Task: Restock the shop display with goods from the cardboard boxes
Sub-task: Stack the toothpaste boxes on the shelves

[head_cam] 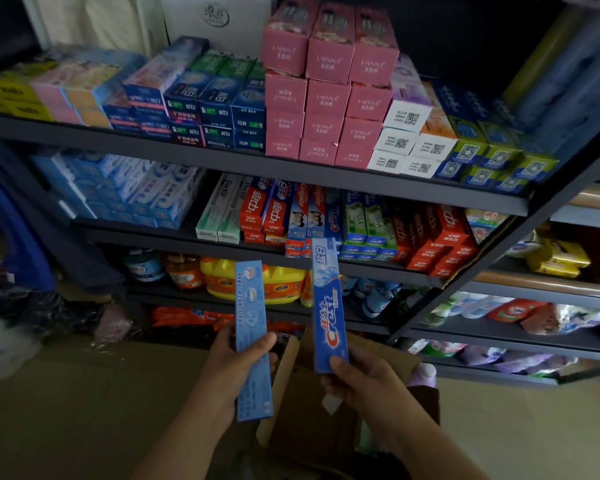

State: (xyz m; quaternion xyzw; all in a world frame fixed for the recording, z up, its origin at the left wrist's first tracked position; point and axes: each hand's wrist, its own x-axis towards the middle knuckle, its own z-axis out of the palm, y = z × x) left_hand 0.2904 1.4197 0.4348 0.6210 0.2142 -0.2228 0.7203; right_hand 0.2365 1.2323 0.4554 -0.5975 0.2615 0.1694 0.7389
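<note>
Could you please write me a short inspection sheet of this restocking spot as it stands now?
Surface: dark shelf, tiers packed with boxed goods.
Job's things: two blue toothpaste boxes, left box, Crest box; open carton below the hands.
Clutter: bags on the floor at left.
Grips: left hand holds the left box; right hand holds the Crest box.
Cables: nothing seen.
Surroundings: second shelf at right.

Two bare forearms rose from the bottom edge. The left hand and the right hand wore no gloves, rings or watch, and no sleeve covered either wrist. The thumbnails were short and plain, without polish.
</note>
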